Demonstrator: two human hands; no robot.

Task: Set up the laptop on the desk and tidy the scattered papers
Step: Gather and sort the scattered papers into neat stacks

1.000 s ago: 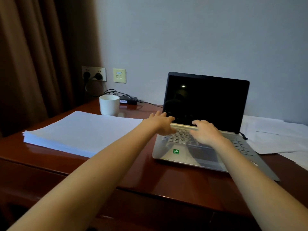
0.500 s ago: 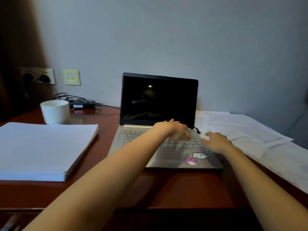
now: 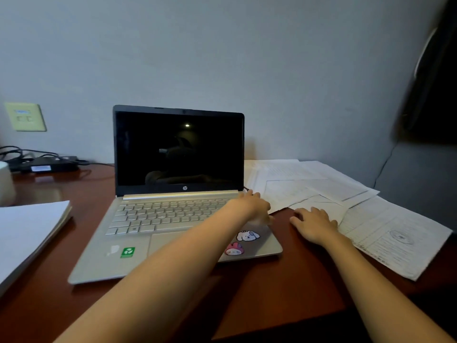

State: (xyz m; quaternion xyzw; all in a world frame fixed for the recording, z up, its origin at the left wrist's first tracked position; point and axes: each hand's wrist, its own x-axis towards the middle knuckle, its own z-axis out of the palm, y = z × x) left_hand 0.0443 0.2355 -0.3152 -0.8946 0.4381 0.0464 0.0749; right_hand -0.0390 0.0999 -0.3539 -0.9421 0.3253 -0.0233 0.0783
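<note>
The room is dim and evenly, softly lit, with a bluish-grey cast on the wall (image 3: pixel 272 58). A small bright spot of glare sits on the dark laptop screen (image 3: pixel 178 154), and the polished desk (image 3: pixel 284 288) shows a dull sheen near the power adapter (image 3: pixel 47 167). The left forearm (image 3: pixel 178 276) throws a soft-edged shadow onto the desk beneath it. The wide lens bows straight lines toward the frame edges, the dark shape (image 3: pixel 430 90) at the upper right is smeared by blur, and the print on the scattered papers (image 3: pixel 385 226) is too soft to read.
</note>
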